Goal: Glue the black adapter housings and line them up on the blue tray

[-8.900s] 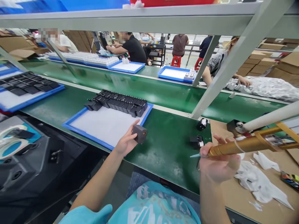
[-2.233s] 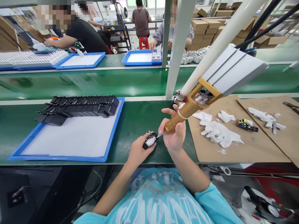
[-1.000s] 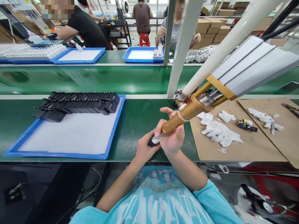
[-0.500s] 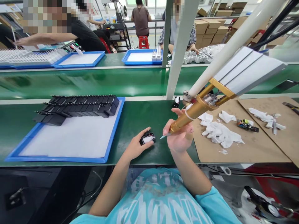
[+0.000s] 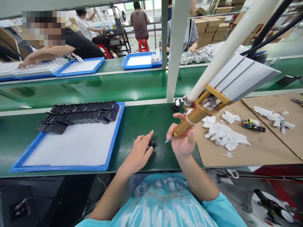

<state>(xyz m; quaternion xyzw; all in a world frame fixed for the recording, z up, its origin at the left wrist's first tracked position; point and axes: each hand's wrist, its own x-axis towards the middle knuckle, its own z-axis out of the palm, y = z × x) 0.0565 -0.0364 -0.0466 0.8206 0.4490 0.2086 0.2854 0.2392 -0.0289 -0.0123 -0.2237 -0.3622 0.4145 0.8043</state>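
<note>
My left hand is closed round a small black plastic case on the green bench, its fingers covering most of it. The case's inside does not show from here. My right hand grips a gold-coloured dispenser with a thin pale-blue tip. This tip points down and left, a short way right of the black case and apart from it. Finned grey panels sit at the dispenser's upper end. Farther back, another small black case with white inside stands near the bench's rear edge.
A blue-rimmed tray on the left holds rows of black cases. White gloves and a small circuit assembly lie on cardboard at right. A metal post and white pole rise ahead; co-workers sit beyond.
The left hand has turned over the black case; its white inside showed before and is now hidden. The right hand keeps its hold on the dispenser. The camera view has shifted slightly.
</note>
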